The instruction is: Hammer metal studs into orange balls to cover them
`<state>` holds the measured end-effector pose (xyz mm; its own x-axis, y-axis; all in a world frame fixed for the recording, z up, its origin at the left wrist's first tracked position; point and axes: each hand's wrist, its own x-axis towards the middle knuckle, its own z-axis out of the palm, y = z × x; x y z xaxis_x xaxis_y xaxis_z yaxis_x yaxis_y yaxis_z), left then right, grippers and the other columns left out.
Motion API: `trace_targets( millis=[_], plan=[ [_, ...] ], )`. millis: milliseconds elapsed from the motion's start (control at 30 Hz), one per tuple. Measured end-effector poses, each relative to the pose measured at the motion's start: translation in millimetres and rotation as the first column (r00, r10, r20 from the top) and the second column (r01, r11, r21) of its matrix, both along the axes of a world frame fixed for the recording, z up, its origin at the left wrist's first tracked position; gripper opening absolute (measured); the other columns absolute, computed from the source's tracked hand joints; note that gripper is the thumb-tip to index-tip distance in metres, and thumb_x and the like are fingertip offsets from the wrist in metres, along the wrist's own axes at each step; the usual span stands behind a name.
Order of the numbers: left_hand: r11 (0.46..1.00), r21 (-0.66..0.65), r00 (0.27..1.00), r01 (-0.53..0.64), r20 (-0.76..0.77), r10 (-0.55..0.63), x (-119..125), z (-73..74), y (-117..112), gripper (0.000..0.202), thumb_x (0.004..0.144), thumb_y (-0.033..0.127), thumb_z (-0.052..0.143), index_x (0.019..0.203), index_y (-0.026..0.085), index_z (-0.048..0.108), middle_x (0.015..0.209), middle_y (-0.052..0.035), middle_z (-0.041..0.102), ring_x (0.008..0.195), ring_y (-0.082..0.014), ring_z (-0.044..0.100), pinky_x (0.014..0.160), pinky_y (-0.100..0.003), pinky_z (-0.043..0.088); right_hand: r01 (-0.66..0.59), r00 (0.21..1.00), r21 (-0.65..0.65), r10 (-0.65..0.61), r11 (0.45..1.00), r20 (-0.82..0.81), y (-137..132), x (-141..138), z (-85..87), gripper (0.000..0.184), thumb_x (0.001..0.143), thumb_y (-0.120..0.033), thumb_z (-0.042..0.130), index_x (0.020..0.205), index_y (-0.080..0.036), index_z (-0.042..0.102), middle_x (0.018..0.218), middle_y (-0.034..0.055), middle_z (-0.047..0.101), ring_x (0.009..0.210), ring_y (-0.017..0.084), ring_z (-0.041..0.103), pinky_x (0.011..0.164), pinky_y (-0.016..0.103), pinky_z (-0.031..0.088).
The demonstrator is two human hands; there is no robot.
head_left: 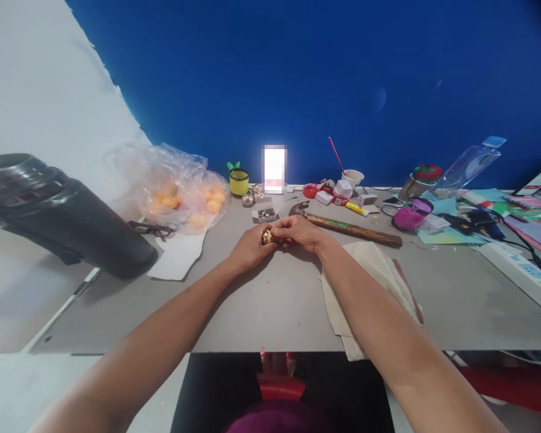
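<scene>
Both my hands meet over the middle of the grey table (261,300). My left hand (250,246) and my right hand (297,232) are closed together round a small round yellow-and-dark object (267,236), pinched between the fingertips; I cannot make out what it is. Just beyond my hands lie a small open box of shiny metal bits (265,214) and a hammer (347,227) with a wooden handle. Cream cloth (374,270) lies under my right forearm.
A clear plastic bag of orange balls (180,192) sits at the back left, next to a black curved object (58,210). A yellow cup (238,180), a white cup with a red stick (352,177), small boxes, coloured papers (500,210) and a power strip (518,267) crowd the right.
</scene>
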<state>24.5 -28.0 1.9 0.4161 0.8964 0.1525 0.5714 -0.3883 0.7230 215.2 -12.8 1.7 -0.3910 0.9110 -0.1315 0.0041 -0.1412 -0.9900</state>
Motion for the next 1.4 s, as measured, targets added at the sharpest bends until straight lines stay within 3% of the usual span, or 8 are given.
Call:
trace_targets(
  millis=[300, 567, 1133, 1400],
  plan=[
    [1.000, 0.003, 0.999, 0.004, -0.034, -0.004, 0.9, 0.5, -2.7, 0.036, 0.082, 0.031, 0.062, 0.115, 0.018, 0.064, 0.113, -0.0091, 0.073, 0.101, -0.0281, 0.067, 0.089, -0.040, 0.051, 0.011, 1.000, -0.009, -0.012, 1.000, -0.018, 1.5, -1.5, -2.6, 0.039, 0.060, -0.045, 0.095, 0.074, -0.015, 0.073, 0.071, 0.0030, 0.068, 0.059, 0.009, 0.055, 0.051, 0.020, 0.042],
    [1.000, -0.011, 0.999, -0.010, -0.034, 0.010, 1.8, 4.7, -4.9, 0.027, 0.082, 0.032, 0.061, 0.107, 0.020, 0.063, 0.107, -0.0071, 0.074, 0.096, -0.0272, 0.068, 0.083, -0.038, 0.050, -0.013, 1.000, -0.004, 0.013, 1.000, -0.010, 0.2, -0.9, -0.7, 0.036, 0.061, -0.043, 0.093, 0.072, -0.015, 0.073, 0.070, 0.0035, 0.069, 0.058, 0.009, 0.054, 0.052, 0.020, 0.042],
    [1.000, 0.001, 0.998, -0.007, -0.067, 0.007, 1.7, 1.1, -3.8, 0.026, 0.085, 0.033, 0.063, 0.107, 0.021, 0.062, 0.109, -0.0070, 0.073, 0.097, -0.0269, 0.068, 0.084, -0.037, 0.050, -0.038, 0.999, 0.039, 0.037, 0.998, 0.027, -1.1, -0.7, 0.6, 0.036, 0.065, -0.045, 0.090, 0.073, -0.014, 0.072, 0.072, 0.0040, 0.069, 0.060, 0.009, 0.055, 0.055, 0.021, 0.045],
    [0.996, 0.091, 0.981, -0.013, -0.191, 0.030, 2.3, -4.6, -3.8, 0.012, 0.087, 0.025, 0.058, 0.098, 0.021, 0.060, 0.103, -0.0091, 0.070, 0.093, -0.0265, 0.066, 0.080, -0.037, 0.048, -0.060, 0.998, 0.072, 0.058, 0.996, 0.032, -4.2, -5.7, 4.2, 0.029, 0.066, -0.037, 0.087, 0.065, -0.015, 0.068, 0.064, 0.0018, 0.065, 0.057, 0.010, 0.055, 0.054, 0.023, 0.044]
  ],
)
